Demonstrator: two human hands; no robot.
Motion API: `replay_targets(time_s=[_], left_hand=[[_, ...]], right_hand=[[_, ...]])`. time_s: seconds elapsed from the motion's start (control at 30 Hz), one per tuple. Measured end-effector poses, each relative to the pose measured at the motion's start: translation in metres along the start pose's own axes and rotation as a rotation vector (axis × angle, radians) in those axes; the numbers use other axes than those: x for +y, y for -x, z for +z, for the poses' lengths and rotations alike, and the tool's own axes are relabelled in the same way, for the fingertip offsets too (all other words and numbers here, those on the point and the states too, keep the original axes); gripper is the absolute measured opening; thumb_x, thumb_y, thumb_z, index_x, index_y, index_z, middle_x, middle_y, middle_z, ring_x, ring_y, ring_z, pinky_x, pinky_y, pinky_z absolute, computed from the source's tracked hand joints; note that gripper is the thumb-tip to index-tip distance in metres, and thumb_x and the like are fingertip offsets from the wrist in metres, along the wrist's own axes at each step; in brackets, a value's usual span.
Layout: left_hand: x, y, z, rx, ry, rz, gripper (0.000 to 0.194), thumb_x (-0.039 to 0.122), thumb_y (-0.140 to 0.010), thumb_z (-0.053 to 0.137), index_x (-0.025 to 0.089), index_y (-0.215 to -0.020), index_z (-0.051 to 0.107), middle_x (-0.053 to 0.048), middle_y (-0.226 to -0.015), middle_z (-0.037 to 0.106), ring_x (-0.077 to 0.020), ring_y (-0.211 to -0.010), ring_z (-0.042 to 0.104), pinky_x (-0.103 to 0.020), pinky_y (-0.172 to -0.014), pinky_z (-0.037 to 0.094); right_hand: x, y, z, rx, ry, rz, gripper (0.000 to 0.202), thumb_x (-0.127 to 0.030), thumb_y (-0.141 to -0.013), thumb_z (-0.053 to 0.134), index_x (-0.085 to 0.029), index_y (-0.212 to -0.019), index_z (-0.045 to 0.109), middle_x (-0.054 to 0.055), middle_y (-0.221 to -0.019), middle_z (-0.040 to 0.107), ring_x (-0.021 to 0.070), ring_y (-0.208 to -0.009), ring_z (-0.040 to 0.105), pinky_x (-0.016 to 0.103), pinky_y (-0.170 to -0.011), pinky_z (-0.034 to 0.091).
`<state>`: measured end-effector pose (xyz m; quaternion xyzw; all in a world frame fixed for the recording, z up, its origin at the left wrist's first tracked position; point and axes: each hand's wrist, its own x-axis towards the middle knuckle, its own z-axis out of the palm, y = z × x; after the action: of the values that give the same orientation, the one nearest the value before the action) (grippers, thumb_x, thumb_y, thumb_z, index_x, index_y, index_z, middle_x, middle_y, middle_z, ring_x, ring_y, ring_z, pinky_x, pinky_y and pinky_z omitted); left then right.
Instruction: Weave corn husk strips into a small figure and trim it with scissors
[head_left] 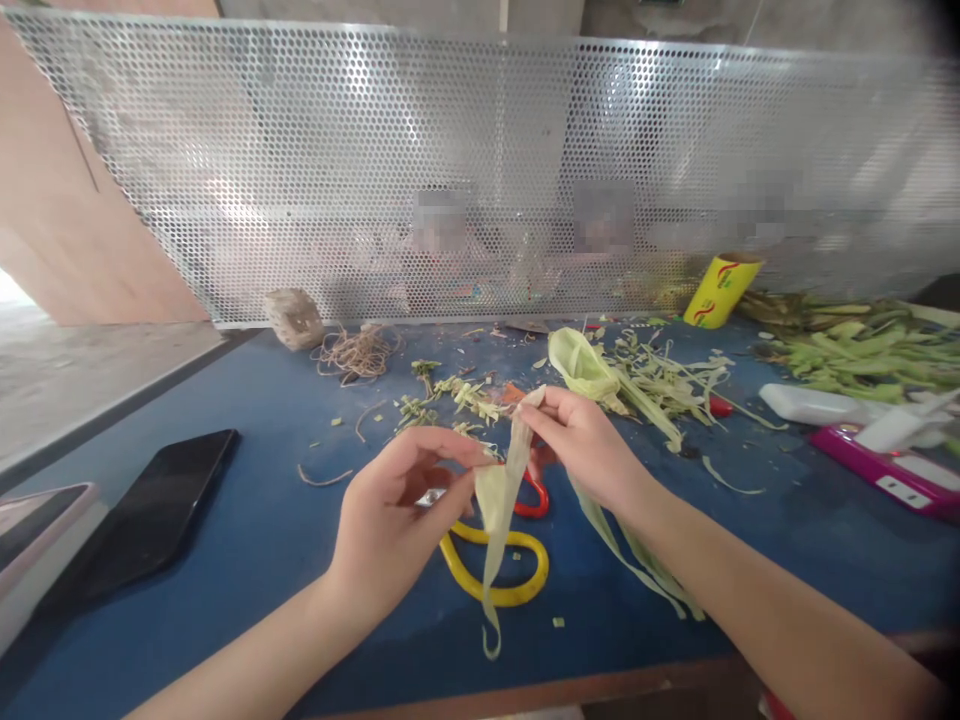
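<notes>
A pale green leaf strip (508, 485) is stretched and folded between my two hands, its curled tail hanging down. My left hand (409, 505) pinches the folded part on the left side. With thumb and fingertips, my right hand (581, 440) grips the strip's upper end. Below them on the blue table lie scissors with a yellow handle (540, 570); a red handle (534, 497) shows partly behind the strip. Long green strips (637, 550) lie under my right forearm. Small knotted leaf pieces (465, 395) rest just beyond my hands.
On the left are a black phone (154, 515), a stone block (295, 318) and tangled twine (356, 353). Leaf scraps (660, 375), a yellow roll (720, 290), a purple power strip (892, 475) and a leaf pile (862, 350) sit right. A perforated metal screen (300, 150) stands behind.
</notes>
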<state>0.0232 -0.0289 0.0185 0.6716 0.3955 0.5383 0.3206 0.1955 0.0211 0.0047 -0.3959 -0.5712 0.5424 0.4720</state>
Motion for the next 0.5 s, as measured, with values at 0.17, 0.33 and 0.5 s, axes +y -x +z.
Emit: replay_targets(time_s=[0.17, 0.33, 0.5], left_hand=[[0.014, 0.006, -0.003, -0.014, 0.103, 0.153, 0.014, 0.013, -0.07, 0.065, 0.024, -0.078, 0.062, 0.001, -0.073, 0.066, -0.0147, -0.069, 0.063, -0.021, -0.052, 0.054], [0.028, 0.003, -0.014, 0.084, 0.278, 0.127, 0.013, 0.027, -0.064, 0.072, 0.028, -0.071, 0.061, 0.004, -0.061, 0.062, -0.0135, -0.056, 0.06, -0.016, -0.027, 0.045], [0.019, -0.008, -0.046, 0.039, 0.324, 0.092, 0.02, 0.041, -0.058, 0.073, 0.033, -0.064, 0.055, 0.009, -0.057, 0.057, -0.0074, -0.038, 0.052, -0.012, -0.009, 0.019]], right_hand=[[-0.004, -0.014, -0.025, 0.2, 0.028, -0.015, 0.015, -0.029, -0.076, 0.054, -0.017, -0.068, 0.05, -0.003, -0.053, 0.052, 0.0094, -0.038, 0.05, 0.024, -0.038, 0.047], [-0.007, -0.032, -0.075, 0.475, 0.03, -0.071, 0.013, -0.027, -0.072, 0.057, -0.017, -0.068, 0.05, -0.004, -0.05, 0.048, 0.0084, -0.041, 0.047, 0.023, -0.043, 0.048], [-0.011, -0.039, -0.126, 0.71, 0.047, -0.118, 0.015, -0.025, -0.072, 0.056, -0.018, -0.062, 0.048, -0.004, -0.049, 0.045, 0.0075, -0.042, 0.045, 0.022, -0.046, 0.046]])
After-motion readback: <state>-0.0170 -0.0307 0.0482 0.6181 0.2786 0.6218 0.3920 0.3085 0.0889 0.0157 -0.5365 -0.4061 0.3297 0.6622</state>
